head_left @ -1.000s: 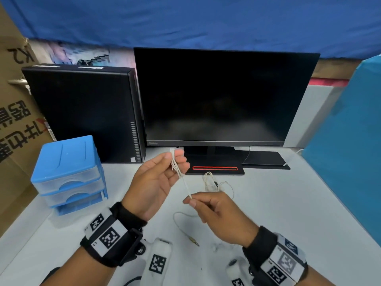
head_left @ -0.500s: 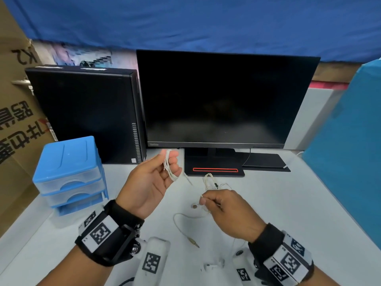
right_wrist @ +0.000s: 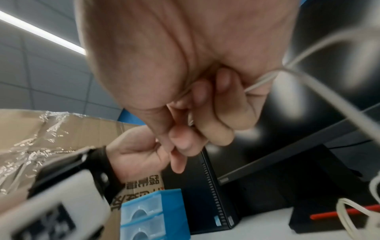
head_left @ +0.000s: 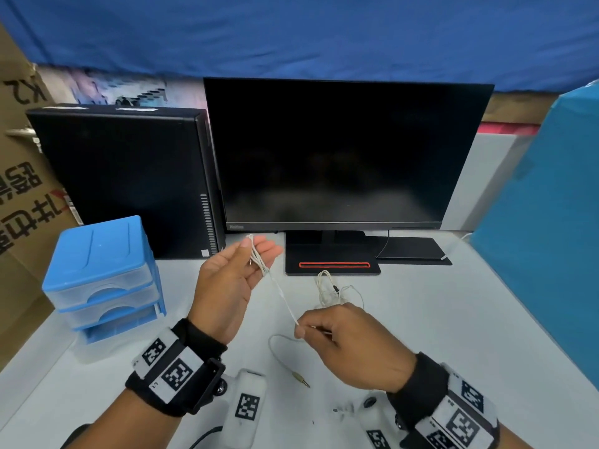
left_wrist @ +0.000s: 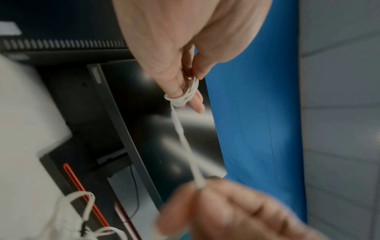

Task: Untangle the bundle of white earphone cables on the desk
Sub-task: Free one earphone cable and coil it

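My left hand (head_left: pixel 256 257) is raised in front of the monitor, and a white earphone cable (head_left: pixel 280 293) is looped in several turns round its fingers (left_wrist: pixel 183 97), with the thumb pinching the loops. From there the cable runs taut down to my right hand (head_left: pixel 303 330), which pinches it between thumb and curled fingers (right_wrist: pixel 195 129). Below that hand a slack length curves over the desk to a gold jack plug (head_left: pixel 301 380). A second small tangle of white cable (head_left: pixel 330 291) lies on the desk just beyond my right hand.
A black monitor (head_left: pixel 340 150) on a base with a red stripe (head_left: pixel 334 264) stands behind the hands. A black PC tower (head_left: pixel 129 179) and a blue drawer unit (head_left: pixel 103 273) are at left. A cardboard box (head_left: pixel 19 196) and a blue panel (head_left: pixel 551 254) flank the white desk (head_left: pixel 437 319).
My right hand has drawn back toward me from beside the desk tangle, and the cable between the hands has gone from slack to taut. The left hand has stayed about where it was.
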Available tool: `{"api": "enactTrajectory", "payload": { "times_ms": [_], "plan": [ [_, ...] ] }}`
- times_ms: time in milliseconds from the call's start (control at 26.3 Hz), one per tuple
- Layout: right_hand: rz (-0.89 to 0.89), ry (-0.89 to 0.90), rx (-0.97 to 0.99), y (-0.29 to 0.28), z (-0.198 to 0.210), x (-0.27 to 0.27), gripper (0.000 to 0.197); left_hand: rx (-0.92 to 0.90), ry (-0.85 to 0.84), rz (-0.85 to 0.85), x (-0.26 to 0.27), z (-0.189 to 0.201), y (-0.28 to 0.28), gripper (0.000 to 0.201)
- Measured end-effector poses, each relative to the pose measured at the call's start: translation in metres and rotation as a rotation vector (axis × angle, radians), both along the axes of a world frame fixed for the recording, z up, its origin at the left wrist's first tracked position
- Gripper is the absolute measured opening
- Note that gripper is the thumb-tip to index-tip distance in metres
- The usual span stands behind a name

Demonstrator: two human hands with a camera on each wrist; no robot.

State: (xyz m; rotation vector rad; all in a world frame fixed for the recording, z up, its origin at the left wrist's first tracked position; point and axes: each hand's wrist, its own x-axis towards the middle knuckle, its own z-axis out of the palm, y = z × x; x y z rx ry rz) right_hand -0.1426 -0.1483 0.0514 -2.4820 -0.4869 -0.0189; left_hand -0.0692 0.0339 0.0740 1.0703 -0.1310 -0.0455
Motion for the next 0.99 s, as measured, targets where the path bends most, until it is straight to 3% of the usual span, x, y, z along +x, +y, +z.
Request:
{"api": "enactTrajectory", "payload": {
  "times_ms": [190,342,456,570,722,836,988],
  "plan": [
    [0.109,0.04,0.086,0.005,0.036,-0.023,0.024,0.494,-0.392,0.111,-0.003,-0.024,-0.006,0.027],
    [0.011,-0.112,0.349,-0.009,0.059,-0.021,0.023,0.675,-0.617,-0.104,-0.022,-0.039,-0.014,0.03],
    [-0.173,-0.23,0.487,-0.025,0.049,0.002,0.023,0.573,-0.515,-0.303,-0.031,-0.03,-0.023,0.032],
    [-0.214,-0.186,0.574,-0.025,0.023,0.024,0.025,0.329,-0.305,-0.424,-0.033,-0.013,-0.023,0.032],
    [-0.149,0.079,0.517,0.001,-0.016,0.02,0.025,0.012,-0.075,-0.287,-0.018,0.001,-0.007,0.03],
    [-0.021,0.183,0.363,0.021,-0.022,0.008,0.025,0.057,-0.046,-0.178,-0.006,-0.008,0.003,0.029],
    [0.086,0.146,0.214,0.021,0.008,-0.006,0.027,0.468,-0.252,-0.054,0.002,-0.023,0.001,0.03]
  ]
}}
